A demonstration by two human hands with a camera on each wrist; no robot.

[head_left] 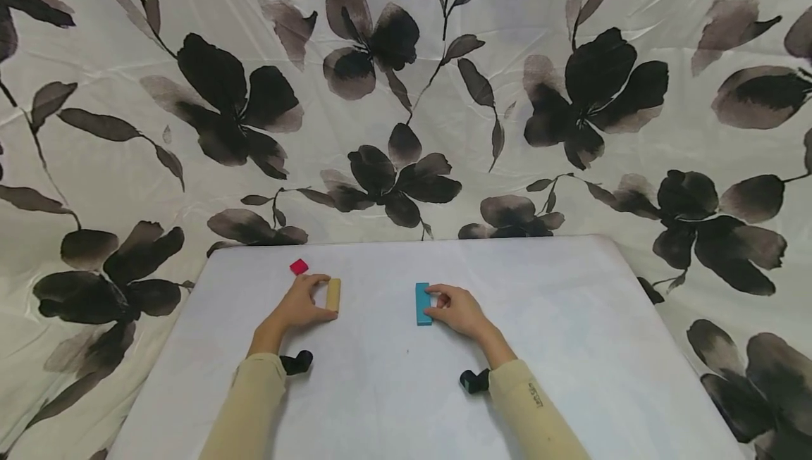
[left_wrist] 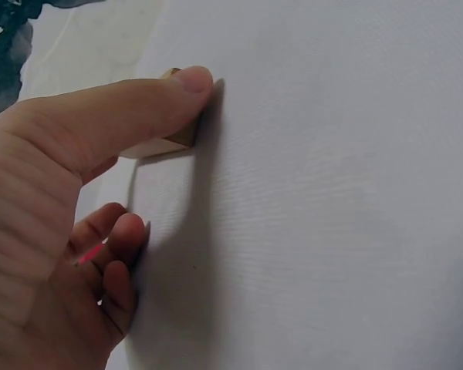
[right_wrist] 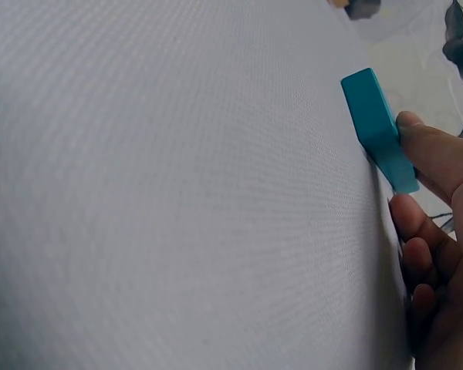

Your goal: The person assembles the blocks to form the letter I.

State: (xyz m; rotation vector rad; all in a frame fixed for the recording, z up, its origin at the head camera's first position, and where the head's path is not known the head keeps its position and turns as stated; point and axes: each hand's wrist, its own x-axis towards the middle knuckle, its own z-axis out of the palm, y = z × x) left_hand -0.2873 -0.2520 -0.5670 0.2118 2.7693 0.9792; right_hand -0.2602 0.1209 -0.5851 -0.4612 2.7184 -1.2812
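Observation:
In the head view, my left hand [head_left: 303, 303] spans a yellow wooden block [head_left: 333, 295] lengthwise, index finger at its far end and thumb at its near end. The left wrist view shows the thumb covering most of that block [left_wrist: 163, 147], other fingers curled beneath the palm. Farther right, a blue block [head_left: 423, 304] lies on the white surface, its long side pointing away from me. My right hand [head_left: 463, 312] holds it from the right with thumb and index finger. In the right wrist view the thumb presses on the blue block [right_wrist: 376, 127]; the index fingertip's contact is hidden.
A small red block [head_left: 299, 267] lies just beyond the left hand. The white tabletop [head_left: 380, 389] ends at a far edge against a floral cloth [head_left: 482, 129]. Black wrist cameras [head_left: 297, 363] sit at both cuffs.

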